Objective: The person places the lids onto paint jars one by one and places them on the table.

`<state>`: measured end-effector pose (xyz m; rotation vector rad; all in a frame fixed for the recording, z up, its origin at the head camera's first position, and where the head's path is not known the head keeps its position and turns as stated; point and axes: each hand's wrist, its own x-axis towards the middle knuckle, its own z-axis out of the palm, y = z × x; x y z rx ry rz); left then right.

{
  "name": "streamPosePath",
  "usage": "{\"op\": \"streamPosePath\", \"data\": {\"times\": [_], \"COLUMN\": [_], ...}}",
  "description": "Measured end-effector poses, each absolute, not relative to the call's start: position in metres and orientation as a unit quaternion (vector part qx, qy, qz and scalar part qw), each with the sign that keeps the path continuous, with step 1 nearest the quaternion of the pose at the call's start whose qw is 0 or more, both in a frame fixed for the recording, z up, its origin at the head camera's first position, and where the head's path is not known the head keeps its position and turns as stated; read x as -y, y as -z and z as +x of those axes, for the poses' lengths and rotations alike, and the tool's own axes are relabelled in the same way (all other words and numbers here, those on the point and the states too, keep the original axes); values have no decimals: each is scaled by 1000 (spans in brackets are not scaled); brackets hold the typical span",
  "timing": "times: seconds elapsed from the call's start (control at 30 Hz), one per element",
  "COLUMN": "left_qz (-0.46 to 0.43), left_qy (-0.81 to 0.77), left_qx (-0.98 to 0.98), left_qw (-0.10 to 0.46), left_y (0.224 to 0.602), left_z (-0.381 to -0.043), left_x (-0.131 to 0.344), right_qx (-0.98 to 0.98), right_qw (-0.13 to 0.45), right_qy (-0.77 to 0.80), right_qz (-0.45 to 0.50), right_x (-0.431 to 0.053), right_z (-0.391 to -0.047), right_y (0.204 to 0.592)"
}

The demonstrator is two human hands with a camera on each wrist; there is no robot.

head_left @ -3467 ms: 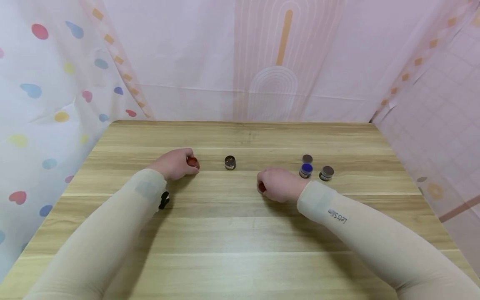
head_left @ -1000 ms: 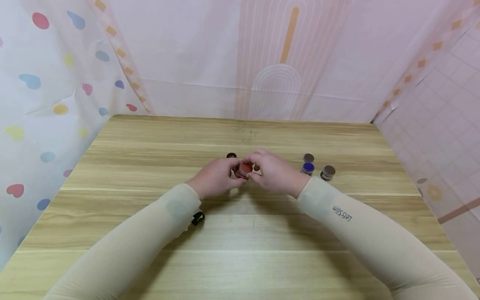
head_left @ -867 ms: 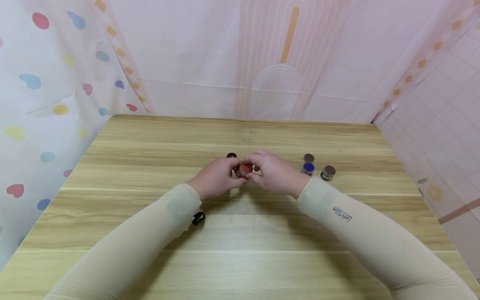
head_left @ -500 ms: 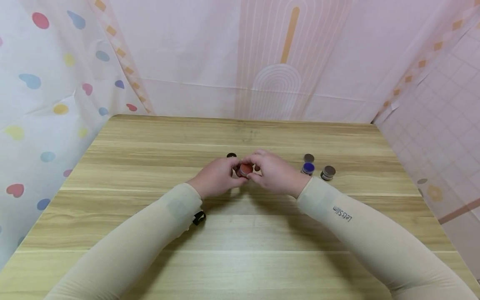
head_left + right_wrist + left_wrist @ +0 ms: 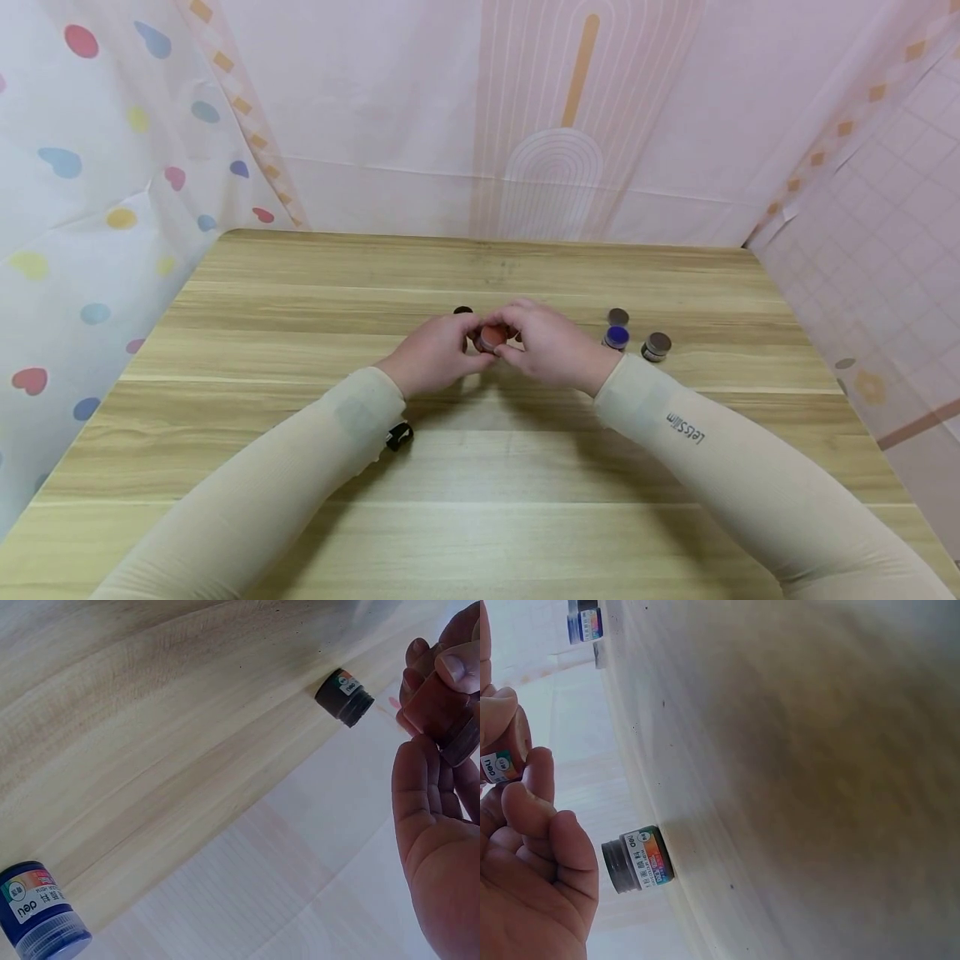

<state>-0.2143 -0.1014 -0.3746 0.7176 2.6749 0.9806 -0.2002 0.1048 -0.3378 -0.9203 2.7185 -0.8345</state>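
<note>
A small red-brown paint jar [image 5: 492, 337] is between both hands above the middle of the table. My left hand [image 5: 435, 357] grips its body, the label partly showing in the left wrist view. From the right, my right hand [image 5: 553, 346] pinches the lid [image 5: 459, 742] with thumb and fingers. Just behind the left fingertips stands a dark paint jar [image 5: 637, 859] with a bare threaded neck and no lid on it; in the head view the left hand mostly hides it.
On the right are a blue paint jar [image 5: 616, 337] with its lid on, a brown lidded jar [image 5: 656, 345] and a loose brown disc-shaped lid [image 5: 618, 317]. A black clip [image 5: 400, 435] hangs at the left sleeve. Patterned curtains [image 5: 375, 117] border the wooden table [image 5: 480, 500].
From separate spots on the left and right, both hands have come together, joining the red jar and its lid. Over the last second the hands stay in place, with only slight finger and jar movement.
</note>
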Motion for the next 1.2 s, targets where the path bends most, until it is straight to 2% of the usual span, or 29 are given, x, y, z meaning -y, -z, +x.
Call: {"op": "streamPosePath", "data": {"times": [0.77, 1.2], "left_qz": [240, 235], "left_qy": [-337, -347], "left_qx": [-906, -903], "left_qw": [94, 92], "left_y": [374, 372], "left_z": [-213, -213], "left_x": [100, 99], "right_qx": [-907, -896], "right_qw": [90, 91], "right_qy": [307, 321], "right_qz": [-274, -294], "right_x": [-106, -112], "right_z": [-201, -203], "right_y": [338, 342]}}
